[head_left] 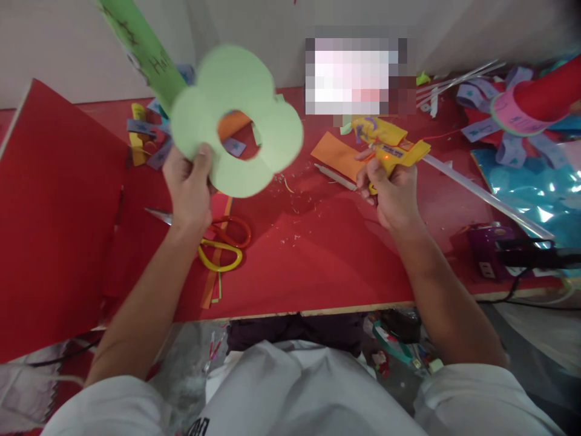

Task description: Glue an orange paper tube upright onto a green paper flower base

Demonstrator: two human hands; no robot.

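My left hand (190,184) pinches the lower left edge of a light green flower-shaped paper (281,136) with a round hole in its middle, raised above the red table (290,266). My right hand (394,188) is wrapped round a yellow glue gun (397,154), which has a small orange light glowing on its side. An orange paper piece (338,154) and a glue stick (334,177) lie just left of my right hand. Scissors (221,254) with red and yellow handles rest beside my left wrist.
A green paper tube (154,57) stands at the back left, near a red board (54,230). At the right are a red tube with a pink band and purple loops (521,109), blue shiny wrap (535,188), a clear stick (490,197) and a purple device (490,248).
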